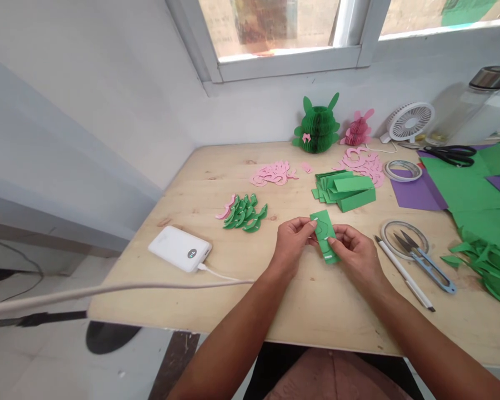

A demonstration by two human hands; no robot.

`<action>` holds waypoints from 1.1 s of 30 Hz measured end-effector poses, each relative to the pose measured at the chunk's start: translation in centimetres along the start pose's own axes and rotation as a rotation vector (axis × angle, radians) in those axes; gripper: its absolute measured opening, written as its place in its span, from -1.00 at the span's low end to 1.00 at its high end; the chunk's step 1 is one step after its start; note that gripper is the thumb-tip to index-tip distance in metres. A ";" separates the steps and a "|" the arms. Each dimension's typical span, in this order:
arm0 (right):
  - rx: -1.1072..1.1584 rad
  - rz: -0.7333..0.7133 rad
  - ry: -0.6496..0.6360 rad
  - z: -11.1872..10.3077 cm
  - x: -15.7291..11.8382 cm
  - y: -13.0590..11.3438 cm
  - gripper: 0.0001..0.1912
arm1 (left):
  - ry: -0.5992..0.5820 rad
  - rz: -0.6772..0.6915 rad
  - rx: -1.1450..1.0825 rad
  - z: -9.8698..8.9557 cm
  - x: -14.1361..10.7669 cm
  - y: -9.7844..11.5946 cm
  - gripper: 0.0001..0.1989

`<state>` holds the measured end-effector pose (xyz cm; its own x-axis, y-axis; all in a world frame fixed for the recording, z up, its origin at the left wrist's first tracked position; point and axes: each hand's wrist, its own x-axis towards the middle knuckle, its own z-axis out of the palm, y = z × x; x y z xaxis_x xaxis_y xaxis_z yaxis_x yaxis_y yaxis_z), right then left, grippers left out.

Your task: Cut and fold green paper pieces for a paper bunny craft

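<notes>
Between my two hands is a green paper strip [324, 223] with a curved outline drawn on it and small white marks. My left hand [294, 239] pinches its upper left edge between thumb and fingers. On the other side, my right hand [355, 251] grips the strip's right edge, the thumb lying on its face. Just beyond it lies a pile of folded green paper strips [345, 190]. A heap of curved green paper cutouts [244, 214], with some pink ones at its side, rests to the left of my hands.
White power bank [179, 248] with a cable sits left. At right are a pen [404, 273], blue thread snips [431, 266], tape rolls [403, 171], black scissors [452, 154] and green scraps [489, 266]. Paper figures [319, 130], pink cutouts [273, 173] and a fan [410, 122] stand farther back.
</notes>
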<state>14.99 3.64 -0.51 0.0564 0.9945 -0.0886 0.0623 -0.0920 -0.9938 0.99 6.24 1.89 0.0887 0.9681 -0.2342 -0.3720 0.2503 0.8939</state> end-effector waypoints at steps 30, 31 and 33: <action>-0.029 0.027 -0.005 0.1 -0.4 -0.9 -0.73 | -0.032 0.020 0.011 -0.2 0.0 -0.1 -0.76; -0.033 0.030 -0.013 0.1 -0.3 -0.8 -0.73 | -0.037 0.019 0.010 -0.2 0.0 -0.1 -0.76; -0.041 0.033 -0.019 0.1 -0.3 -0.8 -0.73 | -0.050 0.014 0.007 -0.2 0.1 -0.2 -0.76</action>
<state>14.82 3.40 0.29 0.0398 0.9917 -0.1225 0.1015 -0.1260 -0.9868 0.89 6.25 1.63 0.1292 0.9708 -0.2023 -0.3670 0.2363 0.8997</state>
